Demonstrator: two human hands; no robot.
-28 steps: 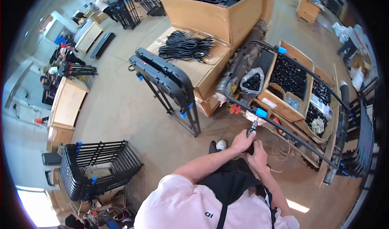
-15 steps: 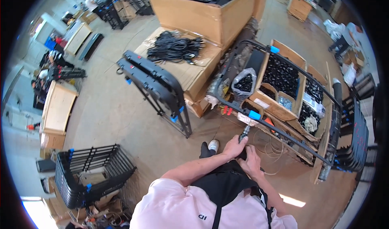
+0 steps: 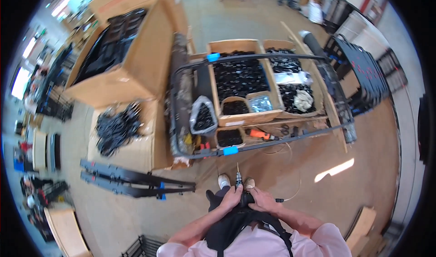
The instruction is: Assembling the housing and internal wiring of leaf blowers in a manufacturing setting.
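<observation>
Both my hands are on a dark drill [image 3: 239, 179] with a silver chuck and a thin bit pointing away from me. My left hand [image 3: 232, 197] wraps the drill's body just behind the chuck. My right hand [image 3: 263, 199] closes around its rear part, whose grip is mostly hidden. A thin hose [image 3: 297, 186] trails off to the right from a dark fitting beside that hand. Beyond the bit lies a black tubular frame [image 3: 200, 155] with rounded corners and blue clips [image 3: 230, 150]. The bit tip stands apart from the frame's near bar.
Under the frame, boxes [image 3: 252, 118] hold many small black parts, alongside a plastic bag [image 3: 203, 116] of parts and an orange-handled tool [image 3: 261, 134]. Black cables [image 3: 118, 127] lie on cardboard at left. Folded black frames [image 3: 131, 179] stand nearer; more frames [image 3: 363, 73] are stacked far right.
My view has swung right, so the frame and boxes now sit nearer the middle. The drill has come away from the frame's near bar, and its bit now shows. Both hands keep hold.
</observation>
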